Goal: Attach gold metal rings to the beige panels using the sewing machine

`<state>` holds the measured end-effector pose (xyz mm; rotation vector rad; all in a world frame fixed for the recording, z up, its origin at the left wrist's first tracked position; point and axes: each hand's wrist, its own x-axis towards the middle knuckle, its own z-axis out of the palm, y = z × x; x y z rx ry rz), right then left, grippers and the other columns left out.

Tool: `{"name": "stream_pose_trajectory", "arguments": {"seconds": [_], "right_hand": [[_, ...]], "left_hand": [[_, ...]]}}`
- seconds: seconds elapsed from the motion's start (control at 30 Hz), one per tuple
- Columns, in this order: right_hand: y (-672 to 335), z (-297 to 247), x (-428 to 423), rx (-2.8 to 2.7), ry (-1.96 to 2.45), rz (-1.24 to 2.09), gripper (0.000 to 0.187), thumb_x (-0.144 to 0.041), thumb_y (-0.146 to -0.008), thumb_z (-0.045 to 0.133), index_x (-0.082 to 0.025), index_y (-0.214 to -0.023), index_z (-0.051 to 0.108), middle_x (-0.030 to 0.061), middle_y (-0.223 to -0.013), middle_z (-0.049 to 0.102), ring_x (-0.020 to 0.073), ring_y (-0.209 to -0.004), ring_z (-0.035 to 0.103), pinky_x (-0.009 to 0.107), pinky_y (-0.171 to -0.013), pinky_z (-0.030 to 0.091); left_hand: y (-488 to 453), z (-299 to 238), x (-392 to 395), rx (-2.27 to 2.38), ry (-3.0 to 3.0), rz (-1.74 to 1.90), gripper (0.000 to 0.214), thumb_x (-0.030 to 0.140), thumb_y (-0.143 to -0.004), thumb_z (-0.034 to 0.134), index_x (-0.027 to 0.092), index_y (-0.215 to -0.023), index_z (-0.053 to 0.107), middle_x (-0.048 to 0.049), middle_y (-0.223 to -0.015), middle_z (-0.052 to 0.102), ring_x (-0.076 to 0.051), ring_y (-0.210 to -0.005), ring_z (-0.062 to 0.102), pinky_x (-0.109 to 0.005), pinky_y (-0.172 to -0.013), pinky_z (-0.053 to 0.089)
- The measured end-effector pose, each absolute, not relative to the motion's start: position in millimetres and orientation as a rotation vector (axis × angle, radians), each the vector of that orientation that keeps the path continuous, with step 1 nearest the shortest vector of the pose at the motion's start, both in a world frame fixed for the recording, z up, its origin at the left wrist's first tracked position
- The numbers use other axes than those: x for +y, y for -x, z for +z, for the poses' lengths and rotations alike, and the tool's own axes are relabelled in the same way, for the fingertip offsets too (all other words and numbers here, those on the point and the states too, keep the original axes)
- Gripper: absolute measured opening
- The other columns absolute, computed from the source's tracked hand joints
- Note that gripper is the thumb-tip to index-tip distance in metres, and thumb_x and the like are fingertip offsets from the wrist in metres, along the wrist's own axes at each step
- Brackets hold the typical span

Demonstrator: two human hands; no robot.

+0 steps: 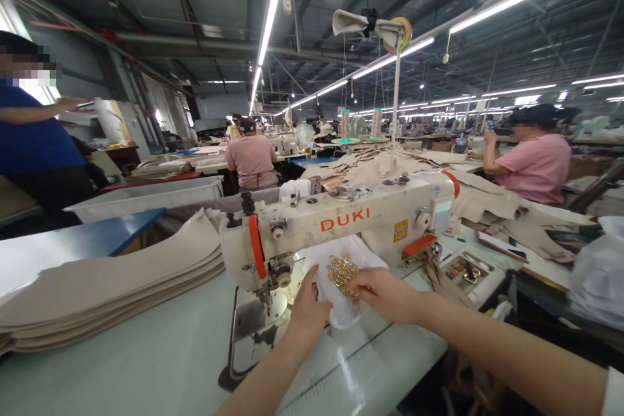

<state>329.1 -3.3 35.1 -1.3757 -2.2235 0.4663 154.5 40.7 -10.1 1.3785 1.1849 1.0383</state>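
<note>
On the sewing machine bed, under the machine's arm, lies a white plastic bag or sheet bearing a heap of small gold metal hardware, seemingly rings or clasps. My left hand is at the left edge of the white plastic, thumb and index finger spread apart; its other fingers are hidden. From the right, my right hand reaches into the heap with fingers curled and pinched together on some gold pieces. The white sewing machine, marked DUKI, stands just behind both hands, its needle area left of my left hand.
Stacked beige panels lie on the left of the table. A tray of small tools sits at right. Beige pieces cover the table behind the machine, near a thread stand. Several people work around, one in pink at right.
</note>
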Motion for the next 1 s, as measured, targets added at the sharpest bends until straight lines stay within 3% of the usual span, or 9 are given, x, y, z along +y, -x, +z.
{"name": "stream_pose_trajectory", "arguments": {"seconds": [0.13,0.27,0.37,0.53,0.67,0.73,0.8,0.9,1.0], "right_hand": [[-311,41,24,-2.099,1.454,0.473,0.026,-0.011,-0.08,0.044,-0.016,-0.086,0.069,0.0027,-0.079,0.068,0.0144,-0.071,0.059,0.023,-0.065,0.042],[-303,38,33,-2.022,1.471,0.475,0.027,-0.005,-0.076,0.045,-0.016,-0.086,0.068,0.002,-0.082,0.068,0.0136,-0.075,0.061,0.021,-0.068,0.043],[-308,35,20,-1.989,1.483,0.452,0.027,-0.004,-0.075,0.045,-0.015,-0.087,0.066,0.0028,-0.083,0.067,0.0138,-0.075,0.06,0.022,-0.069,0.044],[-317,28,-24,-2.095,1.433,0.422,0.019,-0.016,-0.073,0.059,-0.018,-0.092,0.063,0.0028,-0.087,0.064,0.0168,-0.081,0.058,0.026,-0.073,0.042],[-307,18,-40,-2.291,1.462,0.142,0.03,-0.03,-0.071,0.067,-0.017,-0.097,0.058,0.0066,-0.094,0.061,0.0228,-0.089,0.054,0.032,-0.076,0.041],[-301,12,-36,-2.307,1.491,0.016,0.018,-0.026,-0.075,0.061,-0.016,-0.089,0.056,0.0068,-0.09,0.06,0.0224,-0.087,0.053,0.031,-0.075,0.04],[-299,7,-28,-2.292,1.486,-0.072,0.008,-0.017,-0.076,0.055,-0.016,-0.084,0.054,0.0065,-0.087,0.06,0.0211,-0.084,0.054,0.03,-0.073,0.039],[-304,1,-20,-2.232,1.465,-0.123,0.012,-0.008,-0.075,0.05,-0.016,-0.083,0.054,0.0055,-0.086,0.059,0.0185,-0.081,0.054,0.027,-0.068,0.039],[-315,-6,-19,-2.142,1.389,-0.153,0.016,-0.005,-0.077,0.046,-0.017,-0.084,0.054,0.0049,-0.088,0.058,0.0167,-0.081,0.054,0.024,-0.067,0.039]], "left_hand": [[-165,3,36,1.134,-1.292,1.036,0.083,-0.012,-0.059,0.044,0.016,-0.136,0.031,-0.0099,-0.114,0.067,-0.017,-0.1,0.065,-0.023,-0.081,0.052],[-172,14,35,1.16,-1.293,1.049,0.081,-0.013,-0.06,0.045,0.017,-0.134,0.035,-0.0063,-0.106,0.07,-0.016,-0.089,0.069,-0.025,-0.08,0.053],[-170,15,36,1.23,-1.29,1.035,0.079,-0.012,-0.062,0.044,0.016,-0.135,0.035,-0.0074,-0.11,0.069,-0.017,-0.093,0.068,-0.024,-0.077,0.054],[-163,8,37,1.341,-1.335,0.993,0.066,-0.005,-0.07,0.049,0.013,-0.132,0.038,-0.0098,-0.11,0.069,-0.018,-0.093,0.067,-0.024,-0.072,0.054],[-162,8,43,1.412,-1.443,1.033,0.042,0.007,-0.081,0.049,0.013,-0.122,0.05,-0.0094,-0.117,0.065,-0.018,-0.106,0.062,-0.026,-0.09,0.048],[-161,9,48,1.445,-1.505,1.047,0.031,0.013,-0.086,0.044,0.013,-0.115,0.055,-0.0099,-0.123,0.062,-0.019,-0.112,0.057,-0.027,-0.095,0.045],[-159,10,53,1.466,-1.574,1.028,0.03,0.016,-0.09,0.037,0.012,-0.112,0.057,-0.0108,-0.121,0.062,-0.019,-0.106,0.061,-0.028,-0.089,0.05],[-154,9,58,1.484,-1.714,0.964,0.035,0.011,-0.09,0.029,0.011,-0.112,0.056,-0.0111,-0.114,0.066,-0.016,-0.088,0.068,-0.027,-0.076,0.055],[-150,9,58,1.525,-1.927,0.895,0.038,0.0,-0.081,0.036,0.011,-0.108,0.06,-0.0109,-0.117,0.064,-0.017,-0.101,0.063,-0.028,-0.091,0.048]]}}
